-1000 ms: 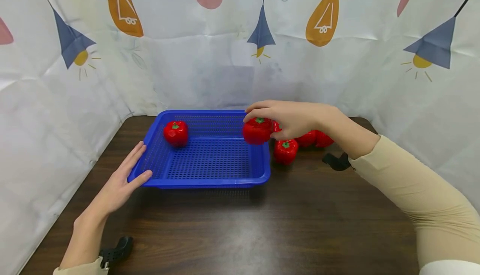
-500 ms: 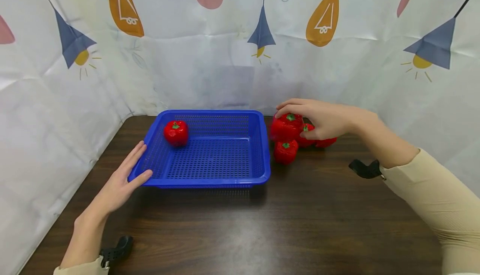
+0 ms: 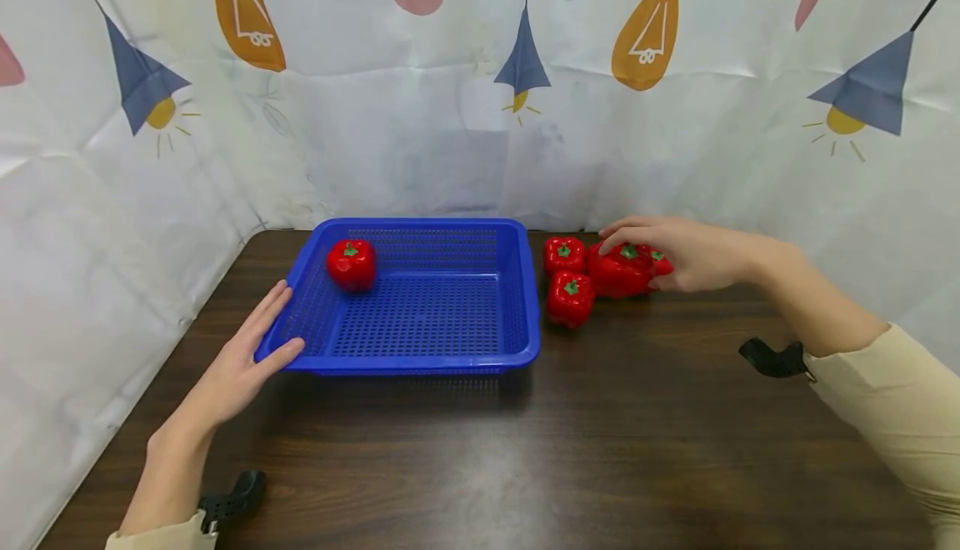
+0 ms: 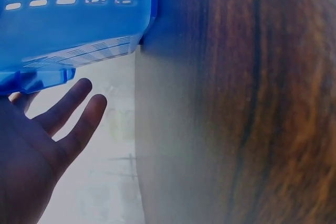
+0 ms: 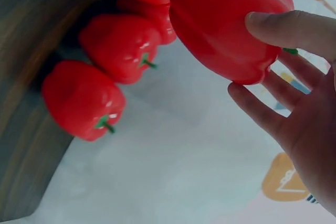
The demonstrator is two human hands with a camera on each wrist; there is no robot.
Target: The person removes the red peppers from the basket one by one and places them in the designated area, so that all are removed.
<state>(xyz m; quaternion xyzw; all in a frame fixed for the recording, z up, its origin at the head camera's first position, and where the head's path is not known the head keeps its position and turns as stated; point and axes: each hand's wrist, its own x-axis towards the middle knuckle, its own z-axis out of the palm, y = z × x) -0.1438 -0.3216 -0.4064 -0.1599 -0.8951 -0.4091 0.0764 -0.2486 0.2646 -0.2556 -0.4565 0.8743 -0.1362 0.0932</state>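
Head view: right grip (image 3: 686,252) pinches a red pepper (image 3: 624,275), stem (image 3: 628,251) upward, long axis roughly upright; left grip (image 3: 234,373) straight-fingered.

White lamp-print backdrop (image 3: 420,142) behind wooden table (image 3: 637,442)

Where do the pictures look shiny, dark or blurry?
Head view: pale glare on the table; left wrist view: wood grain looks smeary, left hand dark against the pale background; right wrist view: white glints on the red peppers.
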